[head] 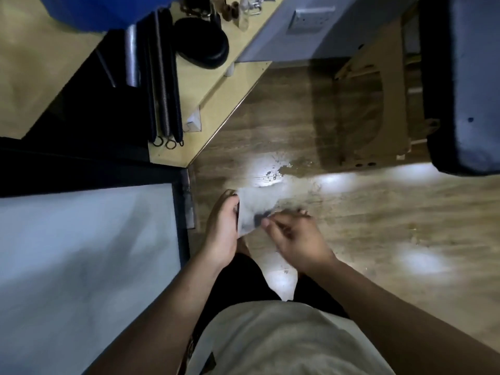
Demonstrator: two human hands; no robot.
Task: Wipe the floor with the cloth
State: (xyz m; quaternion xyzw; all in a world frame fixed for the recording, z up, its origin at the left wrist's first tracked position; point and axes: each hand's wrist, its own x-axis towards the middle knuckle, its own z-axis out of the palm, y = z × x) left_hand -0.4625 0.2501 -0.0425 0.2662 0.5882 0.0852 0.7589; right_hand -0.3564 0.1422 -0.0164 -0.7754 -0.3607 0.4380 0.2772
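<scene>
A small grey cloth point(255, 208) with darker patches is held between both hands, above the wooden floor point(378, 226). My left hand point(223, 231) grips its left edge, fingers curled round it. Its lower right corner is pinched by my right hand point(293, 236) between thumb and fingers. Just beyond the cloth, a wet patch with droplets point(276, 171) shines on the floor.
A pale mattress in a dark frame point(81, 253) fills the left. A low wooden shelf point(213, 104) carries springs, a black round object and small bottles. A wooden stool point(370, 112) and a dark padded seat point(465, 85) stand at the right. Light spots glare on the floor.
</scene>
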